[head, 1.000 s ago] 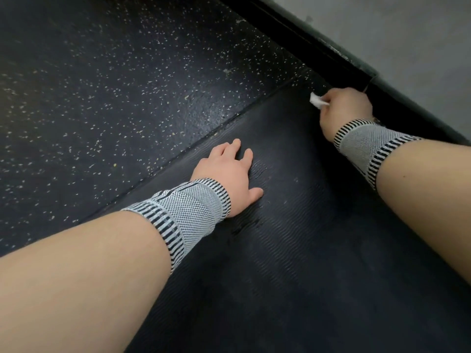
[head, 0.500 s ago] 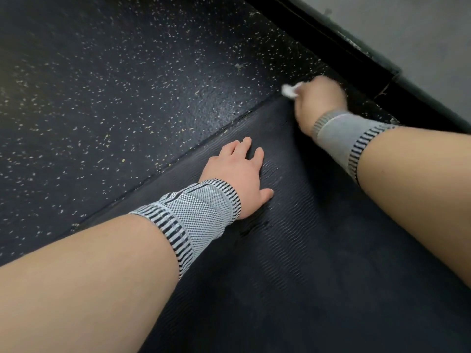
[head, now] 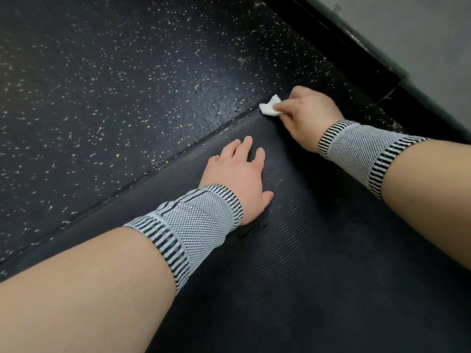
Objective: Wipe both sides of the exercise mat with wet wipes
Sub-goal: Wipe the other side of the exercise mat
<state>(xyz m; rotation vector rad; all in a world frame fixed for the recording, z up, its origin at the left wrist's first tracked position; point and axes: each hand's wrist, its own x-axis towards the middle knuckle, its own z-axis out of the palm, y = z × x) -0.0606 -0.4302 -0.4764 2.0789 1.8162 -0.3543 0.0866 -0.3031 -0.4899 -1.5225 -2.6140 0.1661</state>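
1. The dark ribbed mat [head: 305, 263] lies flat on the speckled floor [head: 127, 85] and fills the near part of the view.
2. The left hand [head: 238, 174] rests palm down on the mat near its left edge, fingers straight and spread, holding nothing; a striped grey wristband [head: 193, 225] sits behind it.
3. Farther along, at the mat's far left edge, the right hand [head: 308, 110] pinches a crumpled white wipe [head: 270, 108], which touches that edge.
4. Beyond the mat runs a black baseboard [head: 331, 34].
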